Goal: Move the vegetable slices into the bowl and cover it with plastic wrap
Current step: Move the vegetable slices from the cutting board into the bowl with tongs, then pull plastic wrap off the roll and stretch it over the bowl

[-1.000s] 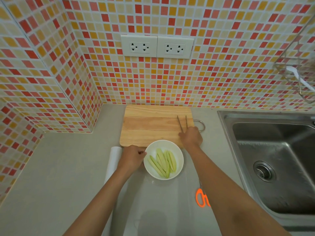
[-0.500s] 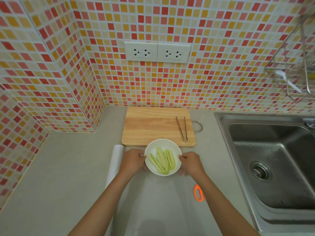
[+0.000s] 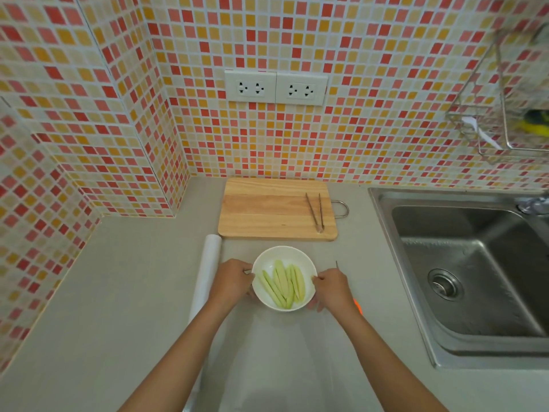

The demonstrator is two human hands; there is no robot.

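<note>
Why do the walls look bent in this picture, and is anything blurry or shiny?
Head view: the wide-angle lens bows the tiled wall and its grout lines toward the edges; the wire rack at top right is smeared and soft; the sink shows dull highlights; the light is soft and even, with faint shadows under the hands and the bowl; the slices are sharp.

The bowl (image 3: 283,278) looked glossy white ceramic on a matt grey surface (image 3: 118,292); beyond it lay a smooth pale wooden board (image 3: 267,209) bearing thin metal tongs (image 3: 316,211), and right of it a brushed steel sink (image 3: 463,263)
</note>
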